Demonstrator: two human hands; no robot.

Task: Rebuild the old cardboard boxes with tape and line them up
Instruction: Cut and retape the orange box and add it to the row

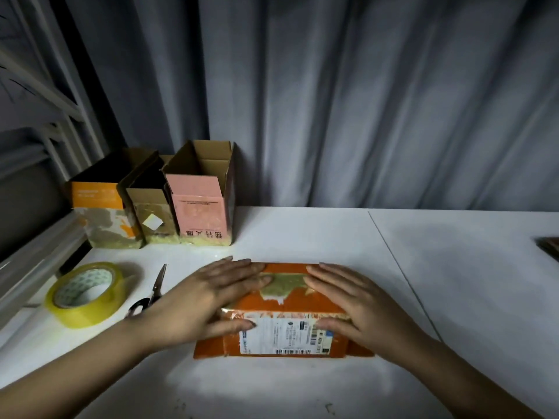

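orange box (284, 300) flat on table, l hand (208, 300) & r hand (348, 297) atop

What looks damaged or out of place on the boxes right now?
The orange box under both hands has a torn patch on top where the print is ripped off to bare board. The three standing boxes at the back left show similar torn, scuffed fronts. Nothing is spilled.

Dark flat thing (550, 247) far right of the hands is cut off by the edge; shipping label (287, 335) print between the hands is too small to read.
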